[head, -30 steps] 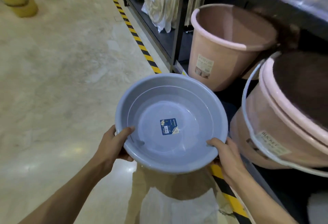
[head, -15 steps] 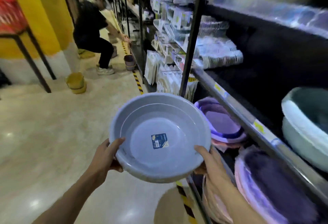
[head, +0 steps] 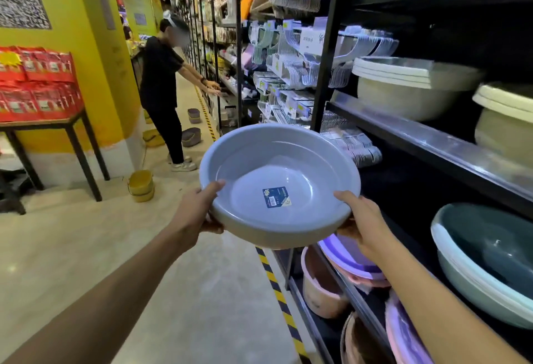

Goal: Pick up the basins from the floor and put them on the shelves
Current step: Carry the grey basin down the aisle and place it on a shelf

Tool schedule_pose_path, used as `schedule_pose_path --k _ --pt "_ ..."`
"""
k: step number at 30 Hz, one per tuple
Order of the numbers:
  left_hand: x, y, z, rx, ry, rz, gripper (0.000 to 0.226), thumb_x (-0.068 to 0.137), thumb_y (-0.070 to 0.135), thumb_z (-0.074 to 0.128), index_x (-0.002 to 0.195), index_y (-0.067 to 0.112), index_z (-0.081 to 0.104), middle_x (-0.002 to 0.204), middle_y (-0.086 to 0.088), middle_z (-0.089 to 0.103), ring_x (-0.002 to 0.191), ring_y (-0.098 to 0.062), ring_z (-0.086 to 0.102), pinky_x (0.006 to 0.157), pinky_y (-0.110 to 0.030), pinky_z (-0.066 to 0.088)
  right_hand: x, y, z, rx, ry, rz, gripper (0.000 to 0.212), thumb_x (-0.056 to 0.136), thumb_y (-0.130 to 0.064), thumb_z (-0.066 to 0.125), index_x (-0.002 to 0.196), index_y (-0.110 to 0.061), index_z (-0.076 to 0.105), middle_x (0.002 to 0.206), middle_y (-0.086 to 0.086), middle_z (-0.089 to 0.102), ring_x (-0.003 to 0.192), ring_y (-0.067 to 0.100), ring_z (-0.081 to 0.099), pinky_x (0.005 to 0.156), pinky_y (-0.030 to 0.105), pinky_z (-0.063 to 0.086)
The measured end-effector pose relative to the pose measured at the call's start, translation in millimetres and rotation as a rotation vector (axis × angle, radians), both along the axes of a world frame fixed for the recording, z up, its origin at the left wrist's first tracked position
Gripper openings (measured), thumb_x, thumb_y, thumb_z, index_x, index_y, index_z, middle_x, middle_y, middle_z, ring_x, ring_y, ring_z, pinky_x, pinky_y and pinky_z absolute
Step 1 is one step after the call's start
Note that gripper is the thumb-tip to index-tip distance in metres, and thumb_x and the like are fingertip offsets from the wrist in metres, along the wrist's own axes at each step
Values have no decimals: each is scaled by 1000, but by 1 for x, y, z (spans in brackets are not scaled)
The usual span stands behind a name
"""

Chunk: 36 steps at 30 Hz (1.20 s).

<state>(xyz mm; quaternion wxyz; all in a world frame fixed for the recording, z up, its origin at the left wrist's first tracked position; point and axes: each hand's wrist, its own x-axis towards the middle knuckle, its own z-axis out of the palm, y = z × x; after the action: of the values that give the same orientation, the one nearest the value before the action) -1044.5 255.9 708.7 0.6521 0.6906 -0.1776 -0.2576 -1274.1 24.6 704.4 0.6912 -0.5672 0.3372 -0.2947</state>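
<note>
A round grey-blue basin point(head: 288, 167) with a blue label in its bottom is held up in front of me at about waist height, beside the black shelving point(head: 418, 136). My left hand point(head: 199, 211) grips its near-left rim, thumb over the edge. My right hand point(head: 363, 219) grips the near-right rim, fingers under the basin. The basin tilts slightly towards me. A dark empty stretch of shelf lies just right of the basin.
Teal basins point(head: 490, 262) and cream basins point(head: 409, 87) sit on shelves at right; purple and pink basins point(head: 354, 265) and a pink bucket point(head: 320, 286) lie lower. A person in black point(head: 164, 89) stands up the aisle by yellow buckets point(head: 141, 185). A table with red packs point(head: 37, 84) stands left.
I have straightened up and lifted the basin from near the floor to shelf height. The view rose from the pink buckets on the bottom shelf to the middle shelves.
</note>
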Motion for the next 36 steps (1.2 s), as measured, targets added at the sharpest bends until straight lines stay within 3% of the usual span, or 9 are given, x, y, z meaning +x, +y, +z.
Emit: schedule_pose_path --k 12,17,20,24,31,36 --pt "34 -25 -22 -11 40 -41 56 83 44 70 106 -7 64 70 -22 57 41 -31 55 40 -33 51 9 2 -11 19 22 -84 42 72 -36 76 103 -11 66 71 3 67 48 13 60 47 27 51" --pt "49 -46 -30 0 45 -61 52 84 44 69 104 -4 65 67 -20 58 43 -32 56 40 -32 50 25 -14 -18 39 37 -118 38 80 -31 74 109 -8 64 76 6 65 46 12 60 46 27 51" --pt "66 -62 -32 6 42 -46 45 87 43 67 99 -1 66 55 -13 60 42 -32 58 39 -32 50 46 -35 -23 48 43 -111 33 82 -28 73 108 -8 64 67 2 66 46 12 60 45 27 50" --pt "102 -87 -33 11 39 -39 47 87 47 66 102 2 68 62 -14 64 46 -34 60 40 -32 51 88 -67 -23 62 24 -76 25 82 -26 73 98 -10 64 59 -2 66 46 14 58 45 28 50" --pt "170 -145 -27 6 43 -16 51 83 47 67 107 2 65 65 -14 64 48 -34 57 39 -31 48 165 -132 -22 73 -12 -74 31 78 -25 76 102 -8 67 76 8 71 57 22 63 53 35 53" --pt "202 -165 -18 13 18 -22 64 79 51 66 103 -8 63 65 -17 61 46 -31 55 40 -31 47 200 -153 -16 88 1 -85 29 81 -24 75 104 -7 68 83 14 71 60 24 61 47 32 47"
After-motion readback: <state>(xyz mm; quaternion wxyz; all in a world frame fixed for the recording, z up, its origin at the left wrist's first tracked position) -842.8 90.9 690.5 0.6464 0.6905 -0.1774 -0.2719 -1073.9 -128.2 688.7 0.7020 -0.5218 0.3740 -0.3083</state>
